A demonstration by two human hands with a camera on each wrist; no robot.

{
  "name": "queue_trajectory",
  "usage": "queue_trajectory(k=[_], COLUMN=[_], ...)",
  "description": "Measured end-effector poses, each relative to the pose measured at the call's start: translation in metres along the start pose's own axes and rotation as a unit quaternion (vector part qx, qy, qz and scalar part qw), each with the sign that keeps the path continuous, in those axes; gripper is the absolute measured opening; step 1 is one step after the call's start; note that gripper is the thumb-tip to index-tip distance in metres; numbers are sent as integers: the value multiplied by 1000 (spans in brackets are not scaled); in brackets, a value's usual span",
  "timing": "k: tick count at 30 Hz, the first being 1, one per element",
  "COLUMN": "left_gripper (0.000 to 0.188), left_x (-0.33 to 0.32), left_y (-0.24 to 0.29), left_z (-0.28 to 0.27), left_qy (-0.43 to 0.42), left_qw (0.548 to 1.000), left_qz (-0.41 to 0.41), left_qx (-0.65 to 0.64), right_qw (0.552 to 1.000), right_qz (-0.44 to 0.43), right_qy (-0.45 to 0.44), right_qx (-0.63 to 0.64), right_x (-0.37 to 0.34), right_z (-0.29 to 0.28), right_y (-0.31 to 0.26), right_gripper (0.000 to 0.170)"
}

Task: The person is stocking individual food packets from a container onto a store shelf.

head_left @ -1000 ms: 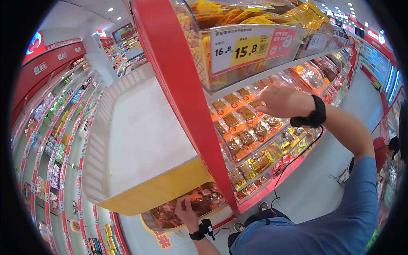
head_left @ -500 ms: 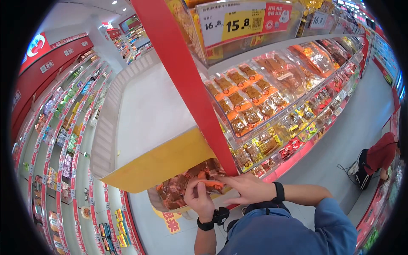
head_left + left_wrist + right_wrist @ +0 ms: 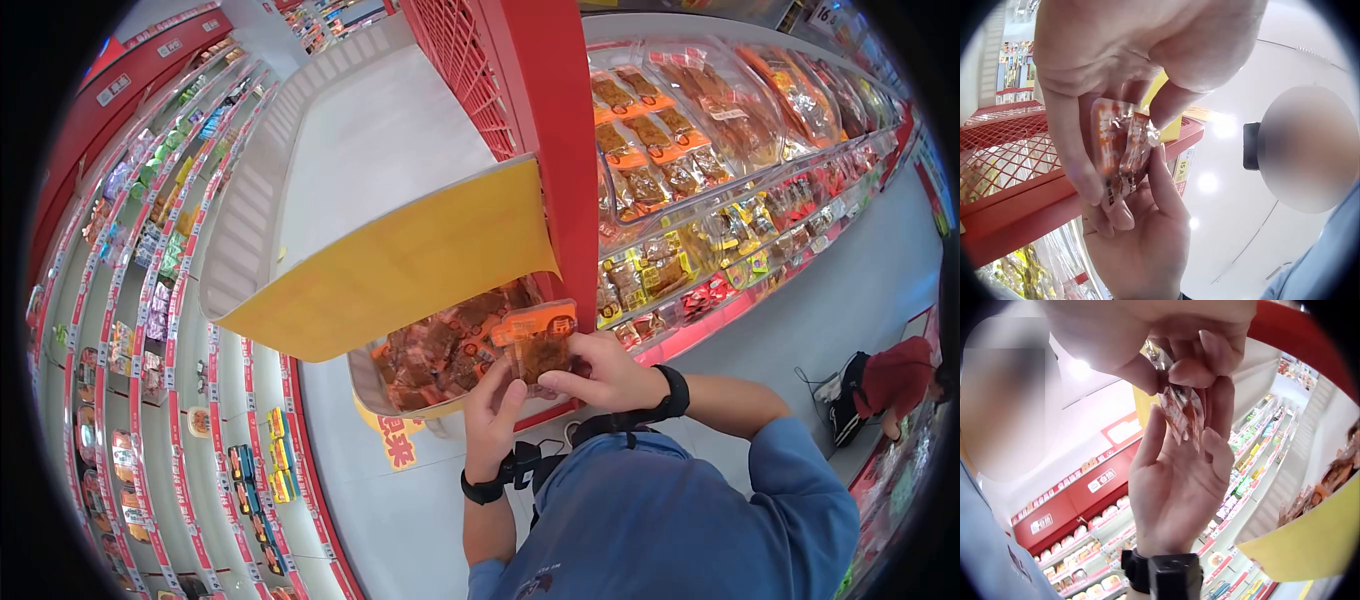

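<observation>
Both hands hold one small clear packet with an orange label and brown food inside (image 3: 540,345), in front of the torso. The left hand (image 3: 492,415) pinches its lower left side, thumb towards the body. The right hand (image 3: 610,375) grips its right side between thumb and fingers. In the left wrist view the packet's back (image 3: 1119,147) shows orange panels with white characters, the left hand (image 3: 1141,44) above it and the right hand (image 3: 1144,250) below. The right wrist view shows the packet (image 3: 1184,415) edge-on between the fingers. Similar packets (image 3: 430,355) fill a bin beside the hands.
A yellow panel (image 3: 400,260) fronts a white basket left of a red post (image 3: 560,130). Shelves of packaged snacks (image 3: 670,150) stand to the right, more shelves (image 3: 170,330) to the far left. A person in red (image 3: 890,375) crouches at far right.
The right hand has come down from the right-hand shelf trays to the left hand. The packet is now raised upright between both hands, away from the bin, and the view has shifted.
</observation>
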State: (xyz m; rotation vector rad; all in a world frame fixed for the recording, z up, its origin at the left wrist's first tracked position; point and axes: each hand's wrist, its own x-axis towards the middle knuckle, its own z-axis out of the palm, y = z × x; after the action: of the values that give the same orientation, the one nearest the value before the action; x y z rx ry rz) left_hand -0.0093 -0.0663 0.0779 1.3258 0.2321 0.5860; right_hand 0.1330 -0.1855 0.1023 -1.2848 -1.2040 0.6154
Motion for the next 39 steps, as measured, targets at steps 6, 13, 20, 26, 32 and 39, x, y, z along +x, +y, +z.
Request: queue_trajectory(k=[6,13,20,26,32,39], left_gripper=[33,39,40,42,42,51], left_x=[2,23,37,36,40,41], left_y=[8,-1,-6,-5,3,-5], left_z=[8,29,51,63,77,107], left_qy=[-46,-51,-94,-120,-158,-181], left_qw=[998,996,994,988,978,973], left_qz=[-15,49,24,49,40,26], left_qx=[28,55,42,83,129,138], right_qw=[981,979,980,962,958,955], right_qz=[-72,-66,28,42,55,72], right_qy=[80,100,165,262,265,269], right_qx=[-162,-167,-112,60,97,104], right_x=[-6,-8,-44,-66,-77,-76], right_z=[-12,-43,-74,-87,-89,-85], right_y=[-29,-36,-45,-45,-46,-38], right_gripper=[44,53,47,47,50,52])
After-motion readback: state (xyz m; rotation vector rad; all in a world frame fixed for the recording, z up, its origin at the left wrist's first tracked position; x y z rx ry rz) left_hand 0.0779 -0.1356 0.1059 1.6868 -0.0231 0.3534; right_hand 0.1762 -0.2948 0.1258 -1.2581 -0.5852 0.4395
